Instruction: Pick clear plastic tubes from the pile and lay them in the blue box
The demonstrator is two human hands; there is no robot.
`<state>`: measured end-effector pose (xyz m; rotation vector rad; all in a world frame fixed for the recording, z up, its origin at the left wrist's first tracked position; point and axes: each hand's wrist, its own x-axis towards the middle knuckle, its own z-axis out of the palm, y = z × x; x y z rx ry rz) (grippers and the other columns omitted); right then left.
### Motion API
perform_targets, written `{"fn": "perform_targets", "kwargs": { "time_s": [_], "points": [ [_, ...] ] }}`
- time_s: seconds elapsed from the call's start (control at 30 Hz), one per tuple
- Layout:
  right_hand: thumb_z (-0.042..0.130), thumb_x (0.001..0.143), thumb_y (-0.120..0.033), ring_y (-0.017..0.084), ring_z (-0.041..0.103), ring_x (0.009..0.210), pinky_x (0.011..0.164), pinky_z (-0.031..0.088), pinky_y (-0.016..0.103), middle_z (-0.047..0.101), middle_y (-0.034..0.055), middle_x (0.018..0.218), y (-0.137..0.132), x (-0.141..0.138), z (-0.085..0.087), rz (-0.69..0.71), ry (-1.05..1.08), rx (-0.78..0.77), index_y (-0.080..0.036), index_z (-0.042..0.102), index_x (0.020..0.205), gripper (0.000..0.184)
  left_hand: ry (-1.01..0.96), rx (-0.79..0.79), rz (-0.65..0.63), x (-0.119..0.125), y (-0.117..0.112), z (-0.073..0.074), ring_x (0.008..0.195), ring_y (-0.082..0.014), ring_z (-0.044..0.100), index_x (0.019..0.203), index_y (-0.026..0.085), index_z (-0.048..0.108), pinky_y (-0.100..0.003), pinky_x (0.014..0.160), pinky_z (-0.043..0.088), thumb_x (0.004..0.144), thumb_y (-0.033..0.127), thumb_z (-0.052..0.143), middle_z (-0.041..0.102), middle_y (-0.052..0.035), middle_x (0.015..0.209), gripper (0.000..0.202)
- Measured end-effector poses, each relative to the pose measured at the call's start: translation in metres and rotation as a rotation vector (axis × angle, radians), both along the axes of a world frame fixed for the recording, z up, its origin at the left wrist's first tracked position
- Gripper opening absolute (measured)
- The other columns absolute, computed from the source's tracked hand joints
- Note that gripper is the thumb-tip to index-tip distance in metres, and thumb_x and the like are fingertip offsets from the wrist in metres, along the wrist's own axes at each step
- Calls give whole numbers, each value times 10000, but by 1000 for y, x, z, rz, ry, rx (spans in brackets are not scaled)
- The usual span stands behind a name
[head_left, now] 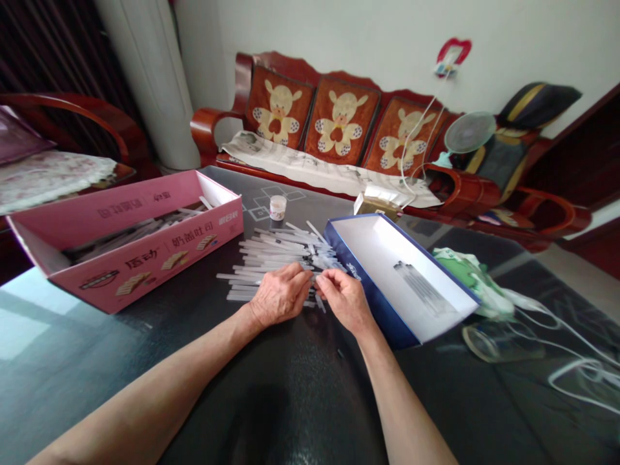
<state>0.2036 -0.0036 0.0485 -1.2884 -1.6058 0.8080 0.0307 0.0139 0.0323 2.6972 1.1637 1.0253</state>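
Note:
A pile of thin whitish sticks [264, 253], which look like plastic tubes or sleeves, is spread on the dark table. My left hand [282, 294] rests over the near side of this pile, its fingers bent and pressed together. Close beside it, my right hand [345, 298] pinches with thumb and forefinger. The fingertips of both hands nearly meet; whatever is between them is too small or hidden to name. Right of the pile stands a blue box [375, 284] with a white inside. Several slim greyish sticks with dark ends [421, 287] lie side by side in it.
At the left a long pink carton [179, 242] holds more sticks. A small white cup [278, 208] stands behind the pile. A tissue box [378, 205], a green and white plastic bag [467, 278], a glass jar [498, 340] and white cables [584, 374] lie around the blue box.

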Motion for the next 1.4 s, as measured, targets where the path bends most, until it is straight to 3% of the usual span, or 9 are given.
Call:
{"fn": "perform_targets", "kwargs": {
  "time_s": [0.13,0.33,0.57,0.77,0.97,1.17,1.4],
  "points": [
    [467,895,-409,152,585,545,525,447,249,612,7,572,-2,-1,0,-100,-192,78,-219,596,665,324,14,23,-5,1,1,-2,821,-168,590,1064,183,586,-272,708,495,930,264,383,607,-68,891,257],
    [524,860,-366,148,597,629,574,444,234,650,7,711,-3,1,4,-15,-154,68,-193,618,874,198,27,41,14,1,2,-3,795,-161,582,1044,187,591,-263,694,485,944,289,374,602,-57,870,259],
    [407,924,-414,143,508,519,532,383,255,563,11,536,-2,-2,2,-103,-299,113,-208,549,601,408,35,85,-13,1,2,-4,783,-168,574,1037,168,592,-277,691,492,935,275,383,593,-54,844,256],
    [495,882,-328,143,561,631,587,407,231,628,14,707,-4,2,4,-5,-232,103,-186,601,853,180,10,85,-1,1,1,-3,790,-167,582,1056,169,593,-268,674,490,934,274,396,604,-55,864,254],
    [396,932,-350,137,512,580,561,373,239,555,9,593,-3,-3,0,-57,-270,158,-195,515,629,361,37,101,-33,1,2,-2,778,-174,552,1049,165,605,-289,709,480,923,243,408,599,-59,837,246],
    [447,911,-305,153,568,690,640,406,240,620,28,740,-4,-3,-3,-26,-256,218,-176,587,872,195,30,109,-26,1,5,-4,765,-184,526,1063,163,601,-305,708,470,923,238,410,595,-59,826,248],
    [382,948,-322,132,510,590,603,366,246,538,5,605,-1,-6,-7,-68,-311,230,-190,497,631,363,59,113,-36,1,4,-5,746,-183,504,1033,164,615,-309,702,459,923,240,412,580,-59,808,243]
  ]
}}
